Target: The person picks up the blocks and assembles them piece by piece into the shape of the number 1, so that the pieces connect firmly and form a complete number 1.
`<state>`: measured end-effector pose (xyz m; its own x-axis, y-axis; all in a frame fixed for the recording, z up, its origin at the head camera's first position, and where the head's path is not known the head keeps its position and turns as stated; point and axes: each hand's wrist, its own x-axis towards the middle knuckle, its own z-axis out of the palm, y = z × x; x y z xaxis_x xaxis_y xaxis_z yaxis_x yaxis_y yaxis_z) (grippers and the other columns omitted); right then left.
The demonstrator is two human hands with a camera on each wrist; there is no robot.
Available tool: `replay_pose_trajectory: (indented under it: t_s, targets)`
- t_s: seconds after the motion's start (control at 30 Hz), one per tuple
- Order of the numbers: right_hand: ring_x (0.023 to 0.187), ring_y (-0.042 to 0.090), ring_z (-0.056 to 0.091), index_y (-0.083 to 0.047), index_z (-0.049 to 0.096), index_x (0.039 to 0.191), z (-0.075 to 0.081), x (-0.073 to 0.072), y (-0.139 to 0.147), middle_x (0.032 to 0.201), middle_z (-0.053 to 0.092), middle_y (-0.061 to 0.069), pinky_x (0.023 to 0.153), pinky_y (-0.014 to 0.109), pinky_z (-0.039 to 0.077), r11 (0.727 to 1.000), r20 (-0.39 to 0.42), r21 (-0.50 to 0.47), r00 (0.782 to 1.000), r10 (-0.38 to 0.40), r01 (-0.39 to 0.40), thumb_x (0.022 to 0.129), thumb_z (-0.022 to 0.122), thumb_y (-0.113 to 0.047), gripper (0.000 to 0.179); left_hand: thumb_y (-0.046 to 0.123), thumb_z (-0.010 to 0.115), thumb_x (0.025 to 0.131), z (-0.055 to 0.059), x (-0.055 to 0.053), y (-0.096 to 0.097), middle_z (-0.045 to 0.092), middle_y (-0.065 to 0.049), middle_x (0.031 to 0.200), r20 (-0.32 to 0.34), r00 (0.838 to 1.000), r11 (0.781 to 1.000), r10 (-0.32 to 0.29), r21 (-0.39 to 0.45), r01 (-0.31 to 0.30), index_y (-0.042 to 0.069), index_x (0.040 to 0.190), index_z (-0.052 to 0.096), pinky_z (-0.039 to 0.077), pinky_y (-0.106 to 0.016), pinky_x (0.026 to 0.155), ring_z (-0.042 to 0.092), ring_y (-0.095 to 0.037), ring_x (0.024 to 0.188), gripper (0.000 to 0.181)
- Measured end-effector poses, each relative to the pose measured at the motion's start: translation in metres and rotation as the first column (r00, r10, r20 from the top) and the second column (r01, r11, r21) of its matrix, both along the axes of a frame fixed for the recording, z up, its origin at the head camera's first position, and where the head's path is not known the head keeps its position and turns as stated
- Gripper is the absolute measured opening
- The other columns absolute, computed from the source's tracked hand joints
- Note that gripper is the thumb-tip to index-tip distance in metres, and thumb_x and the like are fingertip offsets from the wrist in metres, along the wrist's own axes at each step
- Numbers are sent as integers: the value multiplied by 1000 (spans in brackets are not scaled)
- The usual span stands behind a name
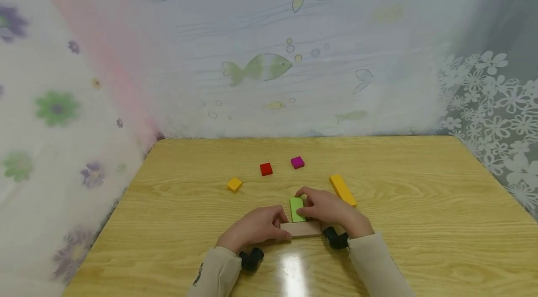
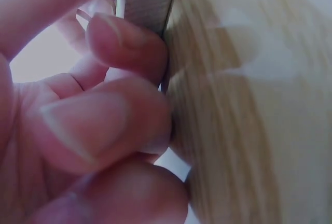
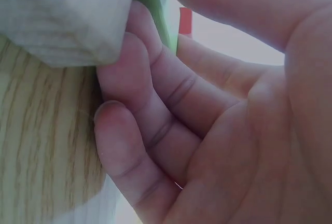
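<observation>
A plain wooden block (image 1: 304, 229) lies crosswise on the table before the person. The left hand (image 1: 255, 226) grips its left end, thumb on the near side and fingers behind. In the left wrist view, the end of the wooden block (image 2: 148, 1) shows beyond curled fingertips. Just behind the block, a light green block (image 1: 295, 204) points away from the person, its near end right at the wooden one. The right hand (image 1: 332, 206) pinches this green block between thumb and fingers. Seen from the right wrist, the green block (image 3: 167, 22) is partly hidden behind the wooden block and fingers.
A long yellow-orange block (image 1: 342, 189) lies close behind the right hand. Farther back are a small orange block (image 1: 234, 184), a red one (image 1: 266, 169) and a purple one (image 1: 297, 162). Patterned curtains border the wooden table (image 1: 168, 222) at the back and sides.
</observation>
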<state>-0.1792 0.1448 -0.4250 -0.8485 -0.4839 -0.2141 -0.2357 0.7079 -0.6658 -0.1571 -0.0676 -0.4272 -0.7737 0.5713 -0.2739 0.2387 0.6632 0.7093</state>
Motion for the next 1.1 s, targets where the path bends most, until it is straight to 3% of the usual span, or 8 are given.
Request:
replay_pose_trajectory:
  t_s: [0.37,1.1]
  targets:
    - [57,12,46,-10,51,116,2,0,0,67,54,-1,56,29,38,1000,10,-9,1000,-16,16,85,61,-26,36,43,69,74,0,-3,0,53,4,69,2,1000,999,-19,-26,19,25,97,56,37,-24,54,46,-9,58,32]
    - [65,13,50,-11,53,111,6,2,-1,75,57,-3,61,30,41,1000,23,-6,999,-24,24,87,58,-23,27,43,68,74,2,0,-1,54,5,69,16,999,999,-39,10,39,25,93,57,38,-24,56,47,-9,59,28]
